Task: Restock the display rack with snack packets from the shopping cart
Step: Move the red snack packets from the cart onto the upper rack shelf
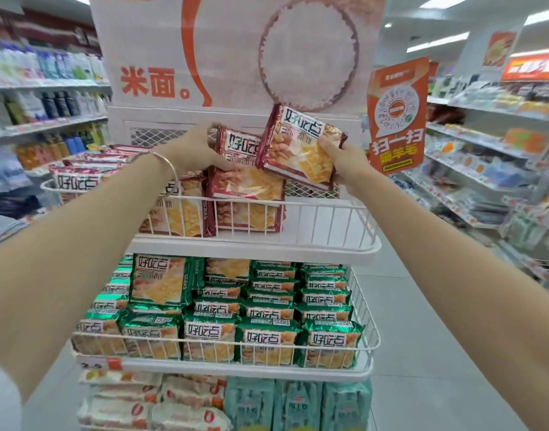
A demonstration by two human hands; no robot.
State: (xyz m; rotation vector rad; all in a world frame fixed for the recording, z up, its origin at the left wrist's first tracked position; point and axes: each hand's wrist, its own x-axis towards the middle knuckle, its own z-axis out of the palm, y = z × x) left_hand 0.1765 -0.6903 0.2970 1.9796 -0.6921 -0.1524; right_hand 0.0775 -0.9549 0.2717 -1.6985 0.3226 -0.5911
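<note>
A white wire display rack point(329, 209) stands straight ahead, its top basket partly filled with red snack packets. My right hand point(344, 160) grips a red packet point(301, 144) by its right edge and holds it tilted above the basket's right half. An upright red packet point(235, 144) stands on the stacked red packets point(245, 185); my left hand point(195, 147), a bangle on its wrist, has its fingers curled round that packet's left edge. The shopping cart is out of view.
The rack's middle basket point(369, 343) is packed with green packets point(267, 337); the tier below holds pale packets point(186, 396). A large white and orange sign point(235, 51) rises behind the rack. An orange hanging sign point(397, 116) is at right. Store shelves point(491, 169) line both aisles.
</note>
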